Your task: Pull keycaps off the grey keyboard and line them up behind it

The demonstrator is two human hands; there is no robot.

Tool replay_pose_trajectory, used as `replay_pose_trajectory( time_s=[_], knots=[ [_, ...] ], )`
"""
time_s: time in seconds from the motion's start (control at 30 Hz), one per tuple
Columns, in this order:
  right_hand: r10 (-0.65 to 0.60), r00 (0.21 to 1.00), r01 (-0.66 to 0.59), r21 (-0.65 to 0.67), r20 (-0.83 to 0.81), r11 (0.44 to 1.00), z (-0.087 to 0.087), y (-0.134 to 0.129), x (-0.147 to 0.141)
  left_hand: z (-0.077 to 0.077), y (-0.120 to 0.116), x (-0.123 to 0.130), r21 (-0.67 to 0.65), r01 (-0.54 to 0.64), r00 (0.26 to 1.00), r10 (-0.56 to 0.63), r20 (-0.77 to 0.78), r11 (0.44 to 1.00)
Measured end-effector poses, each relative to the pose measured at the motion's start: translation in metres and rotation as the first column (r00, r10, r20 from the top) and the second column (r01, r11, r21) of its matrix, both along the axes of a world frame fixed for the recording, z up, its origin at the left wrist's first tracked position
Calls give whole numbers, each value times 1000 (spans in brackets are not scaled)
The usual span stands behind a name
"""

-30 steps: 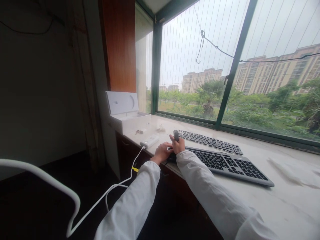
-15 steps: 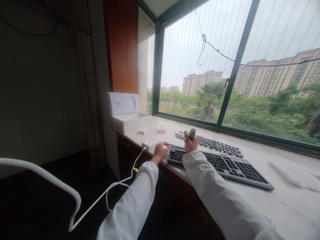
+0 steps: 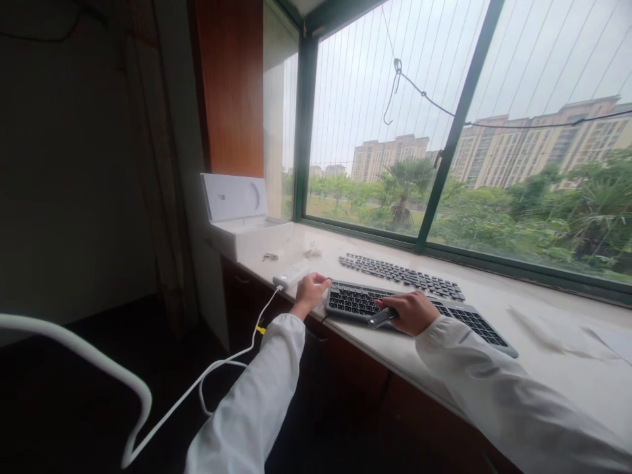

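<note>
A grey keyboard with black keys [image 3: 353,301] lies at an angle along the front of the white sill. At its left end is my left hand [image 3: 311,293], its thumb and fingertips closed on the upper left corner. My right hand [image 3: 413,312] is over the middle of the keyboard, fingers wrapped round a short dark stick-like tool [image 3: 380,318]. The tool lies nearly level, its free end pointing left over the front edge of the keyboard. Its exact kind is unclear. Behind the keyboard, rows of loose dark keycaps [image 3: 395,270] are laid out on the sill.
An open white box [image 3: 237,238] stands at the sill's left end. Near it are a small metal object [image 3: 269,257] and a white power strip [image 3: 284,281] with a white cable [image 3: 217,362] hanging down. Clear plastic wrapping [image 3: 548,329] lies at right.
My right hand has shifted right and turned over; the tool went from upright to nearly level, pointing left. My left hand stays at the keyboard's corner. The view has shifted slightly.
</note>
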State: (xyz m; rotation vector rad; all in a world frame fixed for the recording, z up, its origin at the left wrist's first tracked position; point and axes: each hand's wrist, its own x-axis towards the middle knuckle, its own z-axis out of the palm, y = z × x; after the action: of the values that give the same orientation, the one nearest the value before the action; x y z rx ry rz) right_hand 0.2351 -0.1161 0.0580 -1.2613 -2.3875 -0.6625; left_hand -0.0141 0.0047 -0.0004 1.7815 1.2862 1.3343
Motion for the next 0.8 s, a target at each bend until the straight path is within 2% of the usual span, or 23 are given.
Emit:
replay_pose_trajectory(
  time_s=[0.17, 0.3, 0.37, 0.6, 0.7, 0.8],
  knots=[
    [31, 999, -32, 23, 41, 999, -13, -29, 27, 3, -7, -2, 46, -18, 1000, 16, 27, 999],
    [3, 998, 0, 51, -71, 999, -29, -37, 44, 11, -17, -3, -1, 34, 999, -34, 24, 999],
    [-34, 989, 40, 39, -142, 998, -34, -37, 50, 19, -28, -1, 20, 70, 997, -70, -20, 997],
    [-36, 937, 16, -58, -349, 998, -27, -35, 46, 51, -77, 33, 23, 315, 934, -306, -183, 949],
    [-2, 928, -22, -62, -372, 998, -26, -38, 42, 59, -87, 51, 6, 381, 897, -368, -244, 924],
    [2, 922, -28, -62, -388, 998, -27, -39, 41, 63, -93, 63, -78, 457, 842, -459, -283, 886]
  ],
)
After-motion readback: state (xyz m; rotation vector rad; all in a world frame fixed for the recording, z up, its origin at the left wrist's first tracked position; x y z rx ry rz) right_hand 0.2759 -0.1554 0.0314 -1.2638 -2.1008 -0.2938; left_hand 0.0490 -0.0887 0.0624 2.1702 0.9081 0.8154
